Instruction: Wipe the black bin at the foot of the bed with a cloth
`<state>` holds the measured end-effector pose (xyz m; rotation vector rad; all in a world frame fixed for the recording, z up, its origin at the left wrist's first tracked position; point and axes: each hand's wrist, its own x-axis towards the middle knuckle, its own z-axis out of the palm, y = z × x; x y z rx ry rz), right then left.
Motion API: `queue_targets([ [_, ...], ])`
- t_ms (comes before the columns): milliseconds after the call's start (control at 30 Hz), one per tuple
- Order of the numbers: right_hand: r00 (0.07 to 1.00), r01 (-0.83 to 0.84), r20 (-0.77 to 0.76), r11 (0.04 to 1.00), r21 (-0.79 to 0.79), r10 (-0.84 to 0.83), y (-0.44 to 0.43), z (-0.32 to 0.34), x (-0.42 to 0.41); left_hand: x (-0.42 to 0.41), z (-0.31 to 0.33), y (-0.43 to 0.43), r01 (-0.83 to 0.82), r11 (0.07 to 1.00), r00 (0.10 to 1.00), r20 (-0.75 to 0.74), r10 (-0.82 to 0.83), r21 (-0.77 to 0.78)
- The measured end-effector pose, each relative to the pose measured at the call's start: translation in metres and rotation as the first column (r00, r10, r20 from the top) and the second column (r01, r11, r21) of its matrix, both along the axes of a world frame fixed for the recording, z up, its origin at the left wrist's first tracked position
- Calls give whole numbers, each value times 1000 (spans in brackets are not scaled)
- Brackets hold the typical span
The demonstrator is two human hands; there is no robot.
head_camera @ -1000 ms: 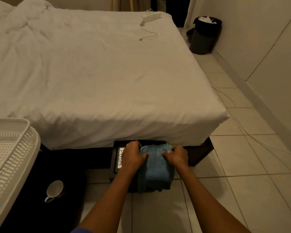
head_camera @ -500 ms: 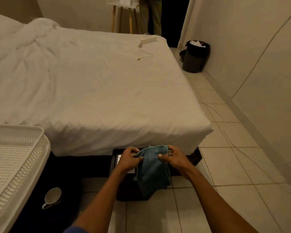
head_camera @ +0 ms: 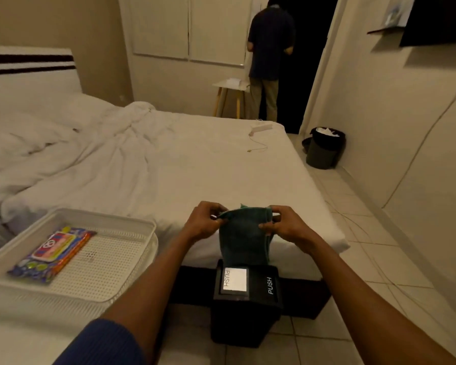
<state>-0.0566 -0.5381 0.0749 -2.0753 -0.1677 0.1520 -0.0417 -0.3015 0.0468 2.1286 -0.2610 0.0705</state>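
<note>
Black bin (head_camera: 245, 306) stands on tile at the bed's (head_camera: 195, 180) foot, PUSH flaps shut, contents hidden. Teal cloth (head_camera: 244, 234) hangs above it, top corners pinched by left hand (head_camera: 204, 223) and right hand (head_camera: 283, 226). Risk: wiping pressure tips a flap inward, cloth drops in. White basket (head_camera: 132, 262), left, holds a wipes packet (head_camera: 54, 248).

Teal cloth (head_camera: 244, 233), black bin (head_camera: 244, 314) with white lettering, white perforated tray (head_camera: 111, 270), white bed (head_camera: 169, 167).
</note>
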Motion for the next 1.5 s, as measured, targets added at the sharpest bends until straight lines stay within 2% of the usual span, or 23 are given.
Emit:
queue_targets([
  [233, 988, -95, 126, 995, 5, 94, 110, 62, -3, -18, 88, 114, -76, 975, 988, 148, 45, 211],
  [400, 976, -157, 156, 987, 23, 152, 199, 82, 1, -29, 123, 198, -166, 942, 976, 182, 115, 292],
  [500, 976, -164, 155, 985, 56, 153, 244, 87, 13, -25, 137, 242, -207, 935, 966, 210, 149, 289],
  [600, 976, -142, 171, 989, 37, 134, 285, 79, 29, -12, 134, 279, -251, 910, 960, 206, 190, 331],
  [733, 970, -89, 223, 994, -60, 101, 321, 44, 48, 9, 99, 302, -304, 860, 949, 207, 236, 410],
  [800, 953, -49, 294, 996, -76, 69, 332, 26, 57, 18, 78, 307, -358, 828, 927, 269, 261, 432],
  [867, 936, -35, 348, 998, -62, 54, 337, 8, 60, 23, 59, 311, -408, 825, 900, 327, 290, 390],
  [933, 931, -79, 349, 992, -94, 107, 336, -12, 50, 21, 38, 315, -377, 853, 916, 281, 286, 361],
  [1033, 917, -185, 305, 952, -245, 257, 325, -57, 23, -1, -7, 326, -197, 873, 980, 66, 187, 447],
  [1100, 869, -341, 213, 853, -394, 446, 322, -88, 1, -24, -37, 332, -50, 856, 989, -94, 114, 514],
  [1167, 790, -472, 67, 675, -568, 609, 325, -110, -20, -45, -60, 330, 104, 799, 971, -236, 49, 592],
  [1200, 766, -502, 8, 605, -618, 643, 328, -115, -28, -54, -67, 326, 175, 763, 951, -307, 32, 622],
  [1300, 729, -564, -93, 518, -643, 678, 338, -115, -38, -66, -72, 318, 315, 682, 883, -467, 44, 660],
  [1367, 706, -602, -145, 480, -638, 693, 341, -108, -40, -68, -71, 314, 284, 681, 885, -459, 85, 675],
  [1400, 714, -598, -143, 490, -635, 686, 340, -102, -42, -68, -68, 311, 247, 671, 900, -422, 108, 699],
  [1433, 725, -588, -129, 511, -627, 676, 337, -101, -42, -68, -68, 309, 214, 669, 913, -389, 121, 712],
  [1500, 798, -495, -38, 619, -610, 601, 328, -94, -42, -69, -65, 303, 129, 674, 938, -310, 155, 728],
])
